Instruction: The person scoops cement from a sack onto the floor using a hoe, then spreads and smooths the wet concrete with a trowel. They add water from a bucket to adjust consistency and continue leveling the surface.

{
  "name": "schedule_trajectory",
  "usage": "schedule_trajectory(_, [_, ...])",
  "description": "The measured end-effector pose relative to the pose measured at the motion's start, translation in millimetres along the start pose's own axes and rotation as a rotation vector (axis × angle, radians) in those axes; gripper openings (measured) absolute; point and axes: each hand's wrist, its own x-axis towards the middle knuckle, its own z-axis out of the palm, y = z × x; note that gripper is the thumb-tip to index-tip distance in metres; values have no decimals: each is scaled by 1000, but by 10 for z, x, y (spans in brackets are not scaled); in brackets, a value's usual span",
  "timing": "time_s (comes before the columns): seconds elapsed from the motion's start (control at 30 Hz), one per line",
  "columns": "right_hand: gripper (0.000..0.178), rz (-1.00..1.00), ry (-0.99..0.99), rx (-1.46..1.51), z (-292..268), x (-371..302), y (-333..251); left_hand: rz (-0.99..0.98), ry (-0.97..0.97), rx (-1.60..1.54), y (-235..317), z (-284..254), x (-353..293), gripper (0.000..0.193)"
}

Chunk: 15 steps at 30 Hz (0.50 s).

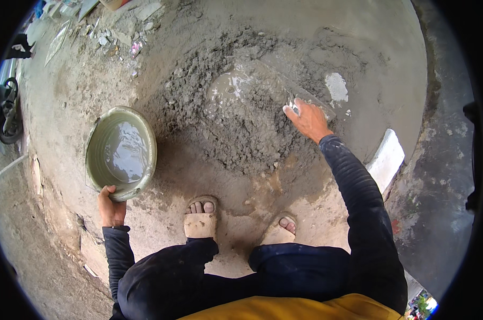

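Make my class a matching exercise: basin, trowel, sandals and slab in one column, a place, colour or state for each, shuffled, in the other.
Column one
1. Basin
2. Trowel
3. Sandals
4. Slab

Column two
A. Tan, on the feet
B. White, on the ground by the right sleeve
C. Held at its rim by the left hand
D. In the right hand, at the grey mix

Right pairs: 1-C, 2-D, 3-A, 4-B
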Motion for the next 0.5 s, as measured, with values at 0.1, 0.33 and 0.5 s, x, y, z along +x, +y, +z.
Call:
schedule_trajectory(0.1, [50,-94,40,-51,-124,-376,-31,-18,0,-3,-61,-52,113,35])
schedule_trajectory(0.33, [40,-30,250,-10,-41,-1152,-256,-27,14,34,-186,-125,224,38])
schedule_trajectory(0.5, [41,-47,147,-130,396,-1002,-212,-30,-6,-39,-298,-225,236,44])
